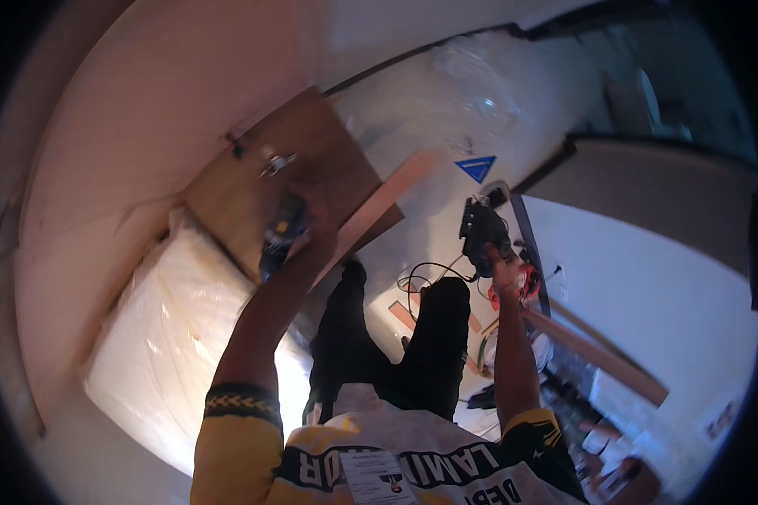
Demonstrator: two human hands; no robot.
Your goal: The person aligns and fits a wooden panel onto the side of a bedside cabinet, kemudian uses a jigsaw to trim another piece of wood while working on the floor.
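Motion blurs my left hand (314, 220), which grips a dark cordless drill (283, 232) with a yellow patch, over a brown wooden board (227, 198). A small metal piece (276, 164) lies on that board, and a pale wooden strip (379, 192) runs diagonally beside my hand. In my right hand (501, 265) is a black corded power tool (480, 227), held out above the floor at my right. Just beyond the tool lies a blue triangular square (476, 167).
A plastic-wrapped pale slab (164, 337) stands at left by the pink wall (118, 126). Cables (421, 278) loop near my dark-trousered legs. At right are a red tool (528, 282), a long plank (598, 353), scattered items and a white wall (615, 278). Plastic sheeting (472, 84) lies ahead.
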